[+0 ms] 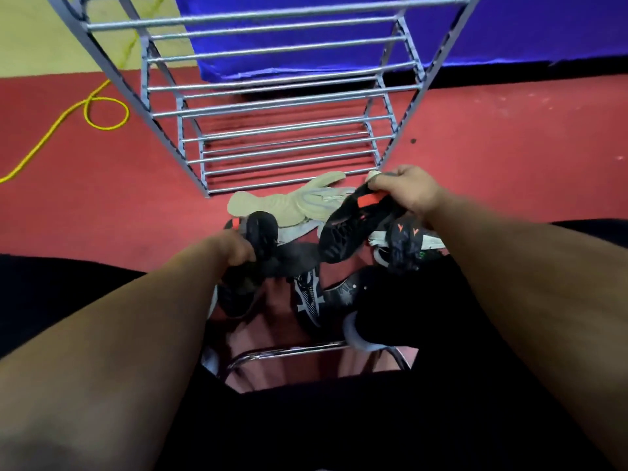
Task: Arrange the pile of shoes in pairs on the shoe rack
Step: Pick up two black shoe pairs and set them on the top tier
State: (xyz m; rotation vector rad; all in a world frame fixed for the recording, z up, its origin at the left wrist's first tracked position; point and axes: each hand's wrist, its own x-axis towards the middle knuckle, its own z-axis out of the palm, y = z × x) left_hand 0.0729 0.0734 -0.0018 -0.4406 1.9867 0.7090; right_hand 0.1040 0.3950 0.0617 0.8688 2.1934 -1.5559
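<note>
– Since every shelf of the shoe rack (272,104) that shows is bare, would you say the job is only at its start?

– I would. No pair stands on it yet. All the shoes are in a pile (299,256) on the red floor (102,205), just on the near side of the rack's lowest shelf.

– What is in hand, then?

– Two black shoes, each with a red tab, so I judge them to be a pair. The right hand (407,190) grips the right black shoe (350,229) at its heel end. Its fingers are curled over the collar and clamped on it, with the red tab just below the thumb. The toe hangs down and to the left, over the pile.

– And the other one?

– The left hand (234,246) has its fingers curled round the left black shoe (260,229), which sits just past the knuckles on the far side. Blur hides where the fingertips land.

– How much is left?

– Nearly all of it. A beige shoe (282,202) lies sole up at the far edge of the pile. A black shoe with orange marks (406,243) sits under the right wrist. A patterned shoe (309,294) in black and white lies nearest. Their mates are partly buried, so I cannot count the pairs.
</note>
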